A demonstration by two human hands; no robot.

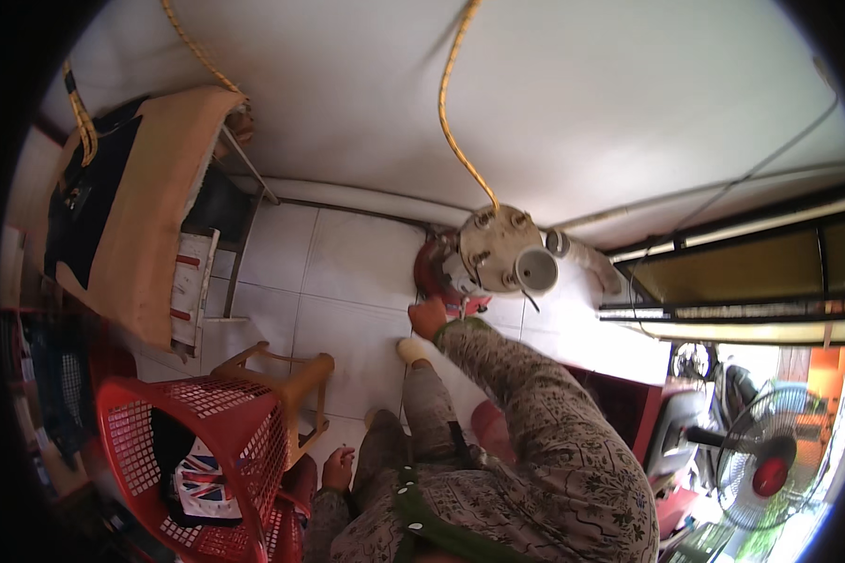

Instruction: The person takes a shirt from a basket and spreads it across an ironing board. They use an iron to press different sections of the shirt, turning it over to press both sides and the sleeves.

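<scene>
My right hand (428, 318) reaches forward to the lower near side of a round metal vessel (496, 243). Its fingers are curled by a red part low on the vessel, but whether they grip anything is hidden. Bolts ring the vessel's flat lid, where a pale cup-shaped fitting (535, 270) stands and a yellow cord or hose (448, 105) joins. My left hand (338, 466) hangs low beside my leg, fingers loosely bent and apart, with nothing visible in it. Near it are a red plastic basket (253, 415) and a tan stool (303, 376).
Left stands a padded, cloth-covered table (141, 225) on a metal frame. Inside the basket lies dark and white fabric with a flag print (208, 478). A pedestal fan (767, 464) stands at the right. White tiles (352, 260) cover the floor before the wall (352, 91).
</scene>
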